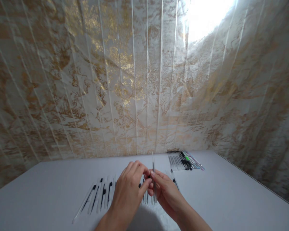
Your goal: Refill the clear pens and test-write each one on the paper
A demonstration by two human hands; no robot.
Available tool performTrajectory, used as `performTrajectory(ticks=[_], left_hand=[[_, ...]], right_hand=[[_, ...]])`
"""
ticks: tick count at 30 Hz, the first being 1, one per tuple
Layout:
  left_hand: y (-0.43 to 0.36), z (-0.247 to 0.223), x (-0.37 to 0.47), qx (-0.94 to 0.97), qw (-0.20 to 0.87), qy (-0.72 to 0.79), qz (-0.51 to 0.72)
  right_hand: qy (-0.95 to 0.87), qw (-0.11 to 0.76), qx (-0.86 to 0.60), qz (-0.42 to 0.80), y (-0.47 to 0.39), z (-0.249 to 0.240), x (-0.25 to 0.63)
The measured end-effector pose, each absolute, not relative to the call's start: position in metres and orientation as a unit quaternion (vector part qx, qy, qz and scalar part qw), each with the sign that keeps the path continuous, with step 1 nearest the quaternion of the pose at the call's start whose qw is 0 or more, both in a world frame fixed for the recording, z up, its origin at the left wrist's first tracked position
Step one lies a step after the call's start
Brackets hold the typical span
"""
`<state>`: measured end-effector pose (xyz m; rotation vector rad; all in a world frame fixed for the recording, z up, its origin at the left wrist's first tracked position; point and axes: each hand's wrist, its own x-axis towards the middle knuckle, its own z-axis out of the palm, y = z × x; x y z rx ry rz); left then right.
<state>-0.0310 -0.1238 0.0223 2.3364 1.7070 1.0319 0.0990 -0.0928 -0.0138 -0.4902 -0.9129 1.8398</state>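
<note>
Near the middle of the white table, my right hand [165, 189] pinches a thin clear pen-like tube [154, 175], held nearly upright. My left hand [132, 186] is just beside it, with thumb and fingertips closed round a small dark piece that is mostly hidden at the tube's side. Several clear pen parts with black ends [94, 195] lie in a slanted row to the left of my left hand. More of them lie beneath and between my hands, partly covered.
At the back right of the table [231, 192] lies a group of pens and thin dark refills [180, 160], one with a green band. Another pen [174, 180] lies just right of my right hand. A patterned gold and silver curtain [135, 80] hangs behind.
</note>
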Motion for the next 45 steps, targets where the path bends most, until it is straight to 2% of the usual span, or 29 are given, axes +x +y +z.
performTrajectory(ticks=[18,23,27,35,39,42,45], left_hand=[[-0.116,0.02,-0.04,0.812,0.035,0.485,0.322],[-0.116,0.018,-0.039,0.725,0.118,0.571,0.366],[-0.118,0.015,-0.035,0.71,0.183,0.564,0.38],[-0.119,0.021,-0.04,0.77,0.058,0.466,0.431],[-0.118,0.019,-0.039,0.788,0.029,0.412,0.456],[-0.118,0.02,-0.038,0.76,0.087,0.409,0.498],[-0.116,0.022,-0.042,0.679,0.235,0.432,0.545]], right_hand=[[-0.339,0.499,-0.182,0.776,-0.095,-0.016,0.098],[-0.342,0.511,-0.195,0.764,-0.099,-0.015,0.096],[-0.355,0.533,-0.211,0.738,-0.1,-0.015,0.095],[-0.403,0.536,-0.187,0.718,-0.107,-0.009,0.094],[-0.387,0.532,-0.192,0.728,-0.107,-0.006,0.096],[-0.39,0.522,-0.203,0.731,-0.104,-0.004,0.099],[-0.442,0.516,-0.23,0.696,-0.099,-0.003,0.104]])
